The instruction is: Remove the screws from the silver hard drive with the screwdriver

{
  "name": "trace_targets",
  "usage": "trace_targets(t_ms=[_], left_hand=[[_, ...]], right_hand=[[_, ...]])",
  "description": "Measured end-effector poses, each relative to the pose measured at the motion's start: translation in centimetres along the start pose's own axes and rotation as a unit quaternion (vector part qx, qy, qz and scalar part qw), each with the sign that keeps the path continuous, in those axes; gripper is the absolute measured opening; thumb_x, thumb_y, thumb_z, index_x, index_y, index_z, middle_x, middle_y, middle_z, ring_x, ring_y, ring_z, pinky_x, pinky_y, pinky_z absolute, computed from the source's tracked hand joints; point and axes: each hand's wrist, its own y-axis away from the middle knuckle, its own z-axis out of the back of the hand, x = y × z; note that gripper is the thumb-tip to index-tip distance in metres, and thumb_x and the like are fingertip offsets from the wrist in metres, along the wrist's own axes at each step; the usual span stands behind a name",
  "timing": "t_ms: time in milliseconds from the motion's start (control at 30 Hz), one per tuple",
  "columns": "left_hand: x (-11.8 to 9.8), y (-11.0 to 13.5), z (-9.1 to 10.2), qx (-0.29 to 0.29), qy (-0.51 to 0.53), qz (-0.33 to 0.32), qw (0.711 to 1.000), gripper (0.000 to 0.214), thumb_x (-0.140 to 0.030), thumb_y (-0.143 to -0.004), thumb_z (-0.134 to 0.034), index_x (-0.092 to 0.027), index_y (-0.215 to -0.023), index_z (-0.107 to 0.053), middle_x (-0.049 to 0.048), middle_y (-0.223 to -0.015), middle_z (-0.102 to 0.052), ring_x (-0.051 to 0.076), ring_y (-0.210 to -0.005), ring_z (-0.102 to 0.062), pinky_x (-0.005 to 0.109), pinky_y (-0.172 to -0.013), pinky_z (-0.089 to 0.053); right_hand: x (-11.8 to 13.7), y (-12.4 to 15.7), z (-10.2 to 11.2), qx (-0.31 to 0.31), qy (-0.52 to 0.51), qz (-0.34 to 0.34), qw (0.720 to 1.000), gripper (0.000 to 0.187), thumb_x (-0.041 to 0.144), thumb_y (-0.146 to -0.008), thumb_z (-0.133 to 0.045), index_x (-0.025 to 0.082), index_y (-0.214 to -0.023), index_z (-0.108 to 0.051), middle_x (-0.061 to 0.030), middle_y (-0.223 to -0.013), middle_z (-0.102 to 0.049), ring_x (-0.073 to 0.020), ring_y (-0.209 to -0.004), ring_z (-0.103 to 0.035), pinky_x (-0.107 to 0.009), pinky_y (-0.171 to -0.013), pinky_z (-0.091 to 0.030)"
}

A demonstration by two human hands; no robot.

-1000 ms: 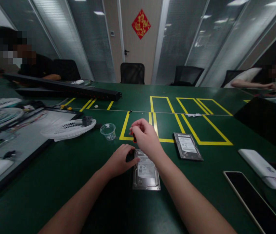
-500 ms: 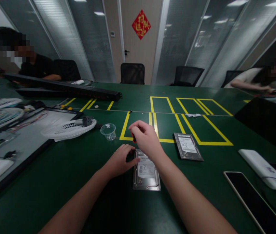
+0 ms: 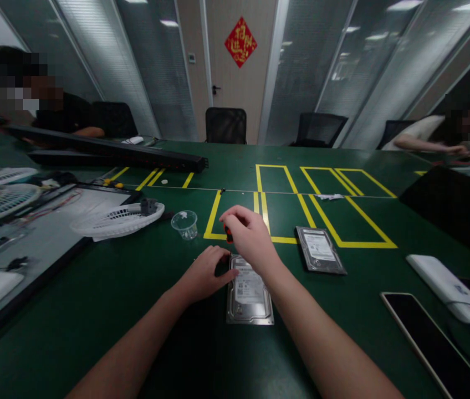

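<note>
A silver hard drive (image 3: 248, 302) with a white label lies on the green table right in front of me. My left hand (image 3: 207, 271) grips its far left corner, thumb over the label and fingers at the top edge. Above that same corner, my right hand (image 3: 248, 235) is closed around a screwdriver with a red and black handle (image 3: 229, 234); its shaft and tip are mostly hidden by my fingers. To the right lies a second hard drive (image 3: 320, 250), label up, touched by neither hand.
A clear plastic cup (image 3: 184, 225) and a white fan grille (image 3: 118, 219) stand to the left. A phone (image 3: 434, 343) and a white power-bank-like device (image 3: 446, 288) lie at right. Yellow tape rectangles (image 3: 363, 244) mark the table. Two people sit across, left and right.
The handle in my right hand has turned slightly, showing more of its red and black side. My left hand and the drives have stayed in place.
</note>
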Motion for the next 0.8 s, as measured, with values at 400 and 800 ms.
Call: trace_targets(t_ms=[400, 800], left_hand=[[-0.08, 0.01, 0.03, -0.004, 0.005, -0.002, 1.000, 0.021, -0.032, -0.093, -0.075, -0.021, -0.109, -0.067, 0.0075, -0.106, -0.069, 0.027, -0.098, -0.062, 0.039, -0.086, -0.052], [-0.09, -0.01, 0.05, -0.005, 0.007, -0.003, 1.000, 0.023, -0.032, -0.093, -0.074, -0.021, -0.112, -0.067, 0.0085, -0.109, -0.070, 0.028, -0.100, -0.062, 0.041, -0.088, -0.053]], right_hand=[[-0.41, -0.04, -0.25, -0.013, -0.038, -0.026, 0.999, 0.011, 0.032, -0.086, -0.058, 0.023, -0.080, -0.059, 0.0019, -0.072, -0.061, -0.0164, -0.069, -0.057, -0.031, -0.064, -0.044], [0.14, 0.15, -0.15, 0.014, -0.047, -0.028, 0.998, 0.012, 0.030, -0.085, -0.057, 0.022, -0.082, -0.065, 0.0007, -0.073, -0.064, -0.0164, -0.069, -0.058, -0.031, -0.063, -0.043]])
